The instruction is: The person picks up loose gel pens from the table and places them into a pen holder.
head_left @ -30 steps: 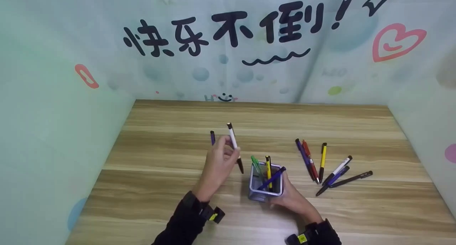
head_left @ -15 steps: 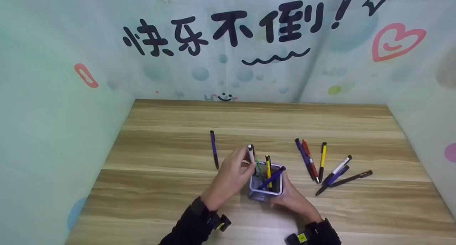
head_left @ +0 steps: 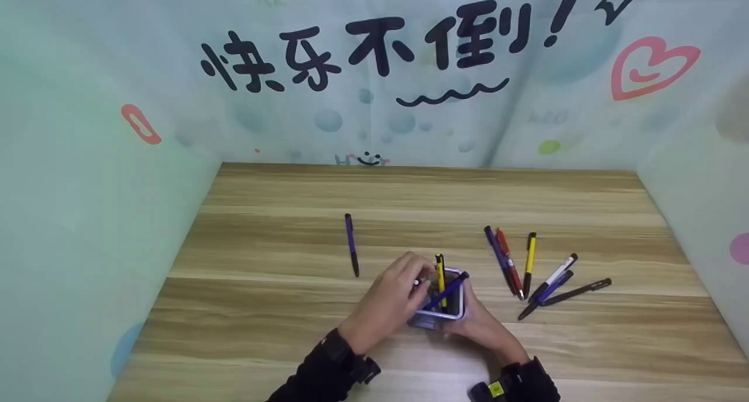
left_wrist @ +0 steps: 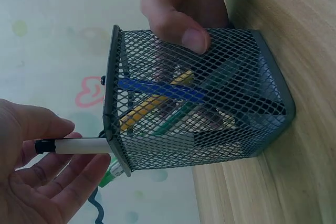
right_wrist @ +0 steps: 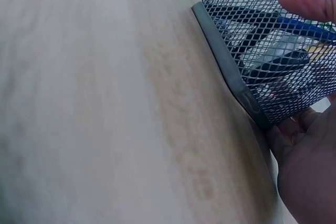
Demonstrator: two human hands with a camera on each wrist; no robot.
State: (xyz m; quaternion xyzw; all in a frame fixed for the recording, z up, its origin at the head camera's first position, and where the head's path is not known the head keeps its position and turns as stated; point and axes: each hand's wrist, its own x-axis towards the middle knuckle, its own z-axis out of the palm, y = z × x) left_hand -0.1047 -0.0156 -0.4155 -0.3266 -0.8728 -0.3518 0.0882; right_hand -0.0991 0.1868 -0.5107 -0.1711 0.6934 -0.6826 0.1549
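Observation:
A dark mesh pen holder (left_wrist: pixel 210 145) stands on the table, with green, yellow and blue pens inside. My right hand (head_left: pixel 487 326) grips it from the right side, the thumb (left_wrist: pixel 195 39) lying along the mesh in the left wrist view. My left hand (head_left: pixel 389 296) is over the holder's left rim. Between its thumb and fingers is the capped end of a white pen (left_wrist: pixel 84 146), whose lower part reaches down inside the mesh. From the head, the left hand hides most of that white pen and the green one. A blue pen (head_left: pixel 447 291) leans across the opening beside an upright yellow pen (head_left: pixel 441 279).
One purple pen (head_left: pixel 351 244) lies alone on the wooden table (head_left: pixel 263 308), left of the holder. To the right lie several loose pens, among them a red pen (head_left: pixel 510 261), a yellow pen (head_left: pixel 530 264) and a black pen (head_left: pixel 579 292). A printed backdrop (head_left: pixel 363 115) rises behind.
My left hand has carried the white pen rightward to the holder and lowered it inside. The right hand and the holder have stayed in place.

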